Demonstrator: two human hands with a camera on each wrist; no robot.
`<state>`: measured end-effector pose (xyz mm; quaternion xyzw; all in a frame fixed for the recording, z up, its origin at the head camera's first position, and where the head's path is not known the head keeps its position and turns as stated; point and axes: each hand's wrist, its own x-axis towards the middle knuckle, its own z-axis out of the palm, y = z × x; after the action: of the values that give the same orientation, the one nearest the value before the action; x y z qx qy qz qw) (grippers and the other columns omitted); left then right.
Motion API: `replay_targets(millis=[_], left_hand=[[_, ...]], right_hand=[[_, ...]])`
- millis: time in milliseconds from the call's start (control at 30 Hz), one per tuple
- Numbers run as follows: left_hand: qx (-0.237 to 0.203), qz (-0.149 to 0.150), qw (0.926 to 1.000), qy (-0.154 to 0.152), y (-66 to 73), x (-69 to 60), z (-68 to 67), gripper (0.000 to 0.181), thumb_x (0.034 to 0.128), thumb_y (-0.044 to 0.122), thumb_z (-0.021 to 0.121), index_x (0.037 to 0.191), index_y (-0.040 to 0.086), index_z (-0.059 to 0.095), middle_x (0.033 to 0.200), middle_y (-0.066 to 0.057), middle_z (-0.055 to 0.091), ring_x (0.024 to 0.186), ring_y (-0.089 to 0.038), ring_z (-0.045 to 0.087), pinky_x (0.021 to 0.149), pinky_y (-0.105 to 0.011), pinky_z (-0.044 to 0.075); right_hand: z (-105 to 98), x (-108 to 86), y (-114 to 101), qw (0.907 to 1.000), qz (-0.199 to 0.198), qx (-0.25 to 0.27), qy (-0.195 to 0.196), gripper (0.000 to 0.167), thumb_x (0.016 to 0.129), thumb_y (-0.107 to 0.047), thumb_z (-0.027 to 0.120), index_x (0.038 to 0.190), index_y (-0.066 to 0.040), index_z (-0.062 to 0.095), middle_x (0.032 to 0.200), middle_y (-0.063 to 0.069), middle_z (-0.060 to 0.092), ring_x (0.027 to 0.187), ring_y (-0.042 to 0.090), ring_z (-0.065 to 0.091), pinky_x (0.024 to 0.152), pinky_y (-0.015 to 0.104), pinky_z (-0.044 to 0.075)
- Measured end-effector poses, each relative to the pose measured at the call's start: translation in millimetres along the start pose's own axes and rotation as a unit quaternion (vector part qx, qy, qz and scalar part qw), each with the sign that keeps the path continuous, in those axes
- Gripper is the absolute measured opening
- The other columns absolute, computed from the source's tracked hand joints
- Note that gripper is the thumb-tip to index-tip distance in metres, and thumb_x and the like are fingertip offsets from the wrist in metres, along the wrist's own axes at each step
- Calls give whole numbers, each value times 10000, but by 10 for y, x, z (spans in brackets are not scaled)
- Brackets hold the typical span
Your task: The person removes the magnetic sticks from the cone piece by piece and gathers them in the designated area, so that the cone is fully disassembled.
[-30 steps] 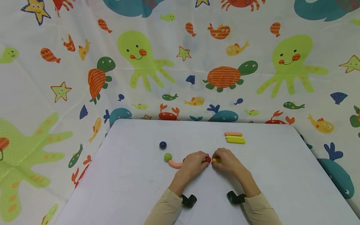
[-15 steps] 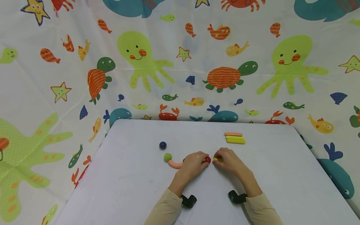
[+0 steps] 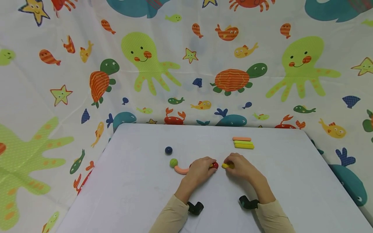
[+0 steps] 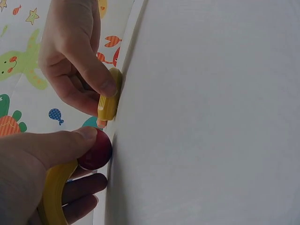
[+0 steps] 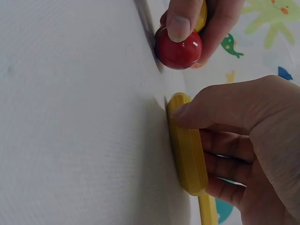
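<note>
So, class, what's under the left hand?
The left hand grips a red ball, with a curved yellow piece beneath that hand. In the head view, the hand covers most of that piece; anything further underneath is hidden.

We see a white worktop [image 3: 131, 194] with a straight far edge and slightly rounded far corners. Behind it, and past its left and right edges, we see lightly creased white fabric [image 3: 201, 69] printed with sea creatures. Above the far edge we find two green octopuses [image 3: 140, 45], with an orange-shelled turtle [image 3: 231, 80] between them. A teal whale [image 3: 125, 119] shows at the far left corner. The light looks soft and even to us.
</note>
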<state>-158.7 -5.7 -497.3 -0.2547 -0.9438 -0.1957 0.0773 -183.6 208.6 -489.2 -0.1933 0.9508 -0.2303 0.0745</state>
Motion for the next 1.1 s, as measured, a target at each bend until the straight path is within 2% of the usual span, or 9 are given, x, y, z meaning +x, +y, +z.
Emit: replay_targets(millis=[167, 367, 667, 867, 1100], left_hand=[[-32, -11, 10000, -12, -1, 2, 3, 328, 916, 294, 734, 1202, 133, 722, 1140, -1, 740, 1020, -140, 708, 845, -282, 565], [-44, -45, 9999, -90, 2, 6, -17, 333, 924, 298, 724, 1215, 137, 717, 1155, -3, 738, 1036, -146, 706, 870, -297, 565], [-23, -81, 9998, -162, -1, 3, -9, 335, 926, 303, 722, 1220, 144, 716, 1159, 1, 736, 1042, -136, 703, 872, -285, 562], [-40, -87, 9998, -157, -3, -1, 3, 330, 928, 294, 718, 1218, 136, 716, 1160, -3, 735, 1043, -144, 704, 874, -291, 564], [-105, -74, 9999, -101, 0, -1, -4, 327, 928, 290, 717, 1217, 137, 717, 1159, -1, 735, 1043, -145, 705, 875, -287, 560]], right_hand=[[-37, -1, -8, 10000, 56, 0, 42, 210, 851, -153, 782, 1047, -105, 726, 962, -12, 648, 912, 153, 565, 943, 427, 546], [-96, 31, 21, 9994, 69, 33, 334, 230, 852, -141, 777, 1062, -66, 723, 965, 19, 666, 904, 172, 588, 931, 446, 550], [-169, 59, 154, 9963, 449, 310, 663, 265, 879, -144, 743, 1113, -24, 708, 1038, 98, 706, 935, 219, 618, 938, 472, 550], [-188, 31, 272, 9936, 559, 250, 953, 291, 893, -138, 725, 1146, 5, 695, 1061, 138, 697, 937, 246, 610, 935, 487, 545], [-206, -7, 357, 9881, 925, 333, 1181, 305, 904, -157, 718, 1147, 26, 692, 1052, 159, 686, 934, 260, 615, 901, 480, 549]])
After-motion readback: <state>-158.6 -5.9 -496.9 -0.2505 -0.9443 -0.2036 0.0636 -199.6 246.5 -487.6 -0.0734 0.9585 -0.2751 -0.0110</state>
